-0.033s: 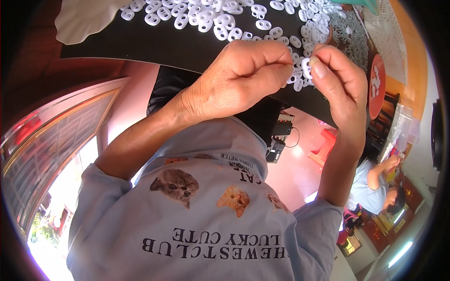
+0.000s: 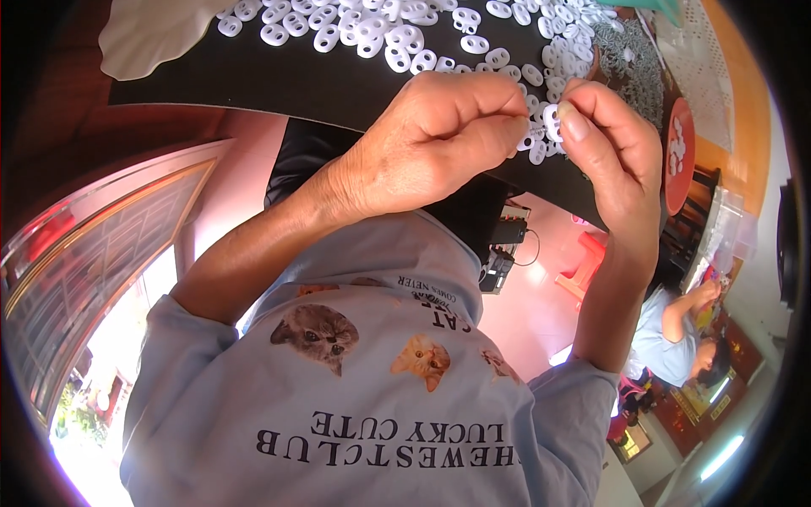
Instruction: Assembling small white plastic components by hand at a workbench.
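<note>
- Black work surface (image 2: 253, 76): spans the upper part of the frame.
- Light-blue shirt (image 2: 380, 372) on the wearer: fills the lower centre; printed with cat heads and lettering.
- Second person (image 2: 663, 329): right side of the frame, well apart from the work surface.
- Red stool (image 2: 583, 266): on the pink floor, right of centre.
- White pieces (image 2: 369, 34): oval, two-holed, loosely heaped along the top centre and running down toward the hands.
- Grey heap (image 2: 634, 72) of small items: upper right, just beside the white pieces.
- Red dish (image 2: 676, 194): right of the right hand; some white pieces lie in it.
- Left hand (image 2: 448, 144): upper centre; fingers curled closed, thumb pressed to the forefinger. Whether anything is gripped cannot be told.
- Right hand (image 2: 617, 144): right of upper centre; thumb and forefinger pinched on one white piece.
- Held white piece (image 2: 553, 122): at the right fingertips, near the left fingertips, above the work surface.
</note>
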`<state>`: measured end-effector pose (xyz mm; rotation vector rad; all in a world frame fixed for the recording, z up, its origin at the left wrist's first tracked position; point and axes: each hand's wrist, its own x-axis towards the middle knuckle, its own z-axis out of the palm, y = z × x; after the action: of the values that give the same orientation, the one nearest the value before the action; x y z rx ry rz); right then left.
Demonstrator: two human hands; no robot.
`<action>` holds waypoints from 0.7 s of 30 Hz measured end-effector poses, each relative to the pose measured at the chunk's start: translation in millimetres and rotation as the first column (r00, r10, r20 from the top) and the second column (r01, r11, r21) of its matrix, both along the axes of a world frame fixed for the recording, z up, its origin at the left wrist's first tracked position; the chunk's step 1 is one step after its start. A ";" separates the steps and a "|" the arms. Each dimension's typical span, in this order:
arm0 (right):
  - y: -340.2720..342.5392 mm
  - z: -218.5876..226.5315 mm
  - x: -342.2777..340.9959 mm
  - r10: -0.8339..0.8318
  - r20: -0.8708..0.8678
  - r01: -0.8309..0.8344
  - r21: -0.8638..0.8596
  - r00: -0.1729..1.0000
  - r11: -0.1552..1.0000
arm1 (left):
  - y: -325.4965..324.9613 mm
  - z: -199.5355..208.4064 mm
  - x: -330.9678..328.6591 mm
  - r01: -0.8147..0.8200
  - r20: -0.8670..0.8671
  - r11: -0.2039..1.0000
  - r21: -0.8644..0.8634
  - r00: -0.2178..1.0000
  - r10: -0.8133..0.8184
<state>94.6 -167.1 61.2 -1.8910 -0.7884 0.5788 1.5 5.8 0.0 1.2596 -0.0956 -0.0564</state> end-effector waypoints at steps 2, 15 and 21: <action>0.5 0.0 -0.6 0.009 -0.036 -0.009 -0.010 0.999 1.000 | 0.2 -0.2 0.0 -0.001 0.006 1.000 0.005 1.000 0.001; 1.2 -3.2 -5.8 -0.044 -0.174 0.046 0.008 0.984 0.999 | -0.6 -0.7 -0.1 0.002 0.000 1.000 0.001 1.000 -0.002; 1.2 -4.8 -6.3 -0.008 -0.151 0.011 0.016 0.989 1.000 | -1.1 -1.6 0.1 0.007 0.032 1.000 0.008 0.999 -0.007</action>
<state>88.3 -166.0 56.5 -1.8108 -0.6839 0.6981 1.6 4.7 -1.7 1.2683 -0.1276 -0.0427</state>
